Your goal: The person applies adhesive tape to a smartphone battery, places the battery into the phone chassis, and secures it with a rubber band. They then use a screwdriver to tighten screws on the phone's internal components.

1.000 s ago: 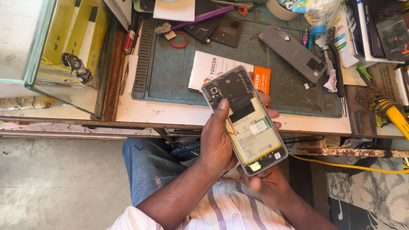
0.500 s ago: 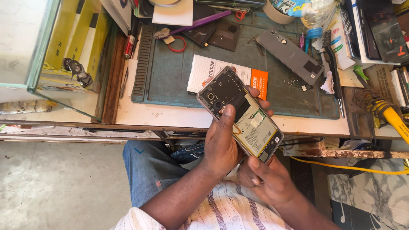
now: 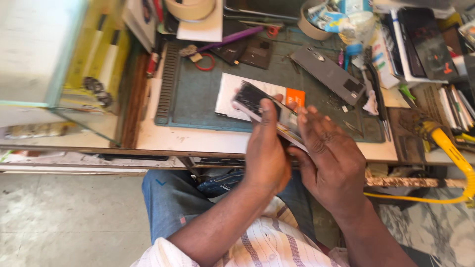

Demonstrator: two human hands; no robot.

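Over green mat (image 3: 198,94), both hands, left hand (image 3: 267,158) & right hand (image 3: 329,158), grip opened phone (image 3: 257,103).

matt green mat (image 3: 208,99), phone (image 3: 257,101) possibly glossy

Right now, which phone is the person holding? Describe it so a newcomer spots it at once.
Start at the green work mat on the cluttered bench. At its near edge, the left hand and right hand grip an opened phone between them. Unlike the grey back cover lying flat on the mat, it is lifted and shows its dark insides.
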